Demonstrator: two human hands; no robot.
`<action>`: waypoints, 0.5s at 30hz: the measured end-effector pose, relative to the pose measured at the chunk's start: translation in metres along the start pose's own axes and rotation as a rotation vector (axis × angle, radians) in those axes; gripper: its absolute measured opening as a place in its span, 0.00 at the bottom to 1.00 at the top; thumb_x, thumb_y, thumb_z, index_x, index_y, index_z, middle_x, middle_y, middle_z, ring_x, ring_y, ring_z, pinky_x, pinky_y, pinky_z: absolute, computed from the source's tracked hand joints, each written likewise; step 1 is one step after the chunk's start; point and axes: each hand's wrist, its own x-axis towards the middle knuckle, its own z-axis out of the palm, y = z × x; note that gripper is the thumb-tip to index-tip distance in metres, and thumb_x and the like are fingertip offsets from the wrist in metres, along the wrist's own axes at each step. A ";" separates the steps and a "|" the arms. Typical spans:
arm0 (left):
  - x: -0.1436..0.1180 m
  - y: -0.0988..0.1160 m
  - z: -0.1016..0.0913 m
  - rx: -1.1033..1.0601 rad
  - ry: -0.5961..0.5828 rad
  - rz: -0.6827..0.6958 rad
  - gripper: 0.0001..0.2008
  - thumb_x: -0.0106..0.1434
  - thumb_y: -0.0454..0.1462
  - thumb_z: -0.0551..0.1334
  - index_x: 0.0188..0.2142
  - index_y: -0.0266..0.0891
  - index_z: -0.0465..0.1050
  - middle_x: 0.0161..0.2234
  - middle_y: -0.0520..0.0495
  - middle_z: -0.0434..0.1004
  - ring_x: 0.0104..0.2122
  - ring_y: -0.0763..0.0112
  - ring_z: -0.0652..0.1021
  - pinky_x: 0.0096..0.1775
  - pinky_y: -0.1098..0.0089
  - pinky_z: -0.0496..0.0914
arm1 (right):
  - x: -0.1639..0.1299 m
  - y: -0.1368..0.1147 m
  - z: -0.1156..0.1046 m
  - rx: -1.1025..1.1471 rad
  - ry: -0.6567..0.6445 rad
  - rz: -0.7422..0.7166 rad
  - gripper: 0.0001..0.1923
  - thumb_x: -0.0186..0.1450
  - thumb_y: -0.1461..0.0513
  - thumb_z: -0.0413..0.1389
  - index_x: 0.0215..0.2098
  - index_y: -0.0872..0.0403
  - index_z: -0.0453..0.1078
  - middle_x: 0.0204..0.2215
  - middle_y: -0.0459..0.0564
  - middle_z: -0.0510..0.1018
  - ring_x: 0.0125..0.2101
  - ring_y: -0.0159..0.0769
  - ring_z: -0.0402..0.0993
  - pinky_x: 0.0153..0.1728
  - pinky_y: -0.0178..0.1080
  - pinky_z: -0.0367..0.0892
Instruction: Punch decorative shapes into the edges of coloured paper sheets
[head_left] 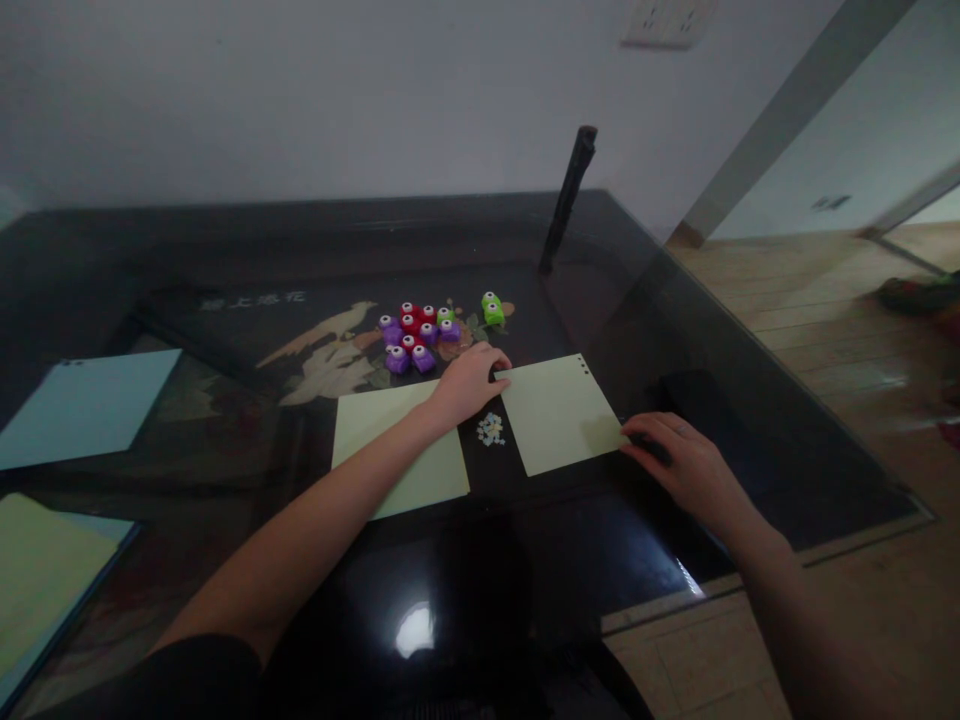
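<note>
A pale yellow-green sheet of paper [559, 415] lies slightly turned on the dark table, with a few small punched holes near its far right corner. My left hand [472, 378] pinches its far left corner, and the forearm crosses over a second pale sheet [405, 450]. At the near right corner of the first sheet, my right hand [671, 455] grips the edge between thumb and fingers. Between the two sheets sits a small pile of punched paper pieces [491, 430]. Beyond my left hand stand several purple, red and green craft punches [416, 338].
Two green craft punches [492, 309] stand apart from the cluster. A black upright pole [568, 200] rises at the table's back right. To the left lie a blue sheet [90, 405] and a stack of coloured paper [45, 580]. A wall runs behind the glossy table [337, 235].
</note>
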 end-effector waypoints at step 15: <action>0.000 0.000 0.001 0.027 -0.014 0.002 0.06 0.60 0.34 0.61 0.38 0.39 0.72 0.38 0.47 0.71 0.37 0.64 0.74 0.38 0.66 0.69 | -0.006 -0.005 0.004 0.035 0.069 0.001 0.06 0.64 0.61 0.54 0.39 0.51 0.70 0.38 0.54 0.76 0.41 0.44 0.74 0.44 0.49 0.71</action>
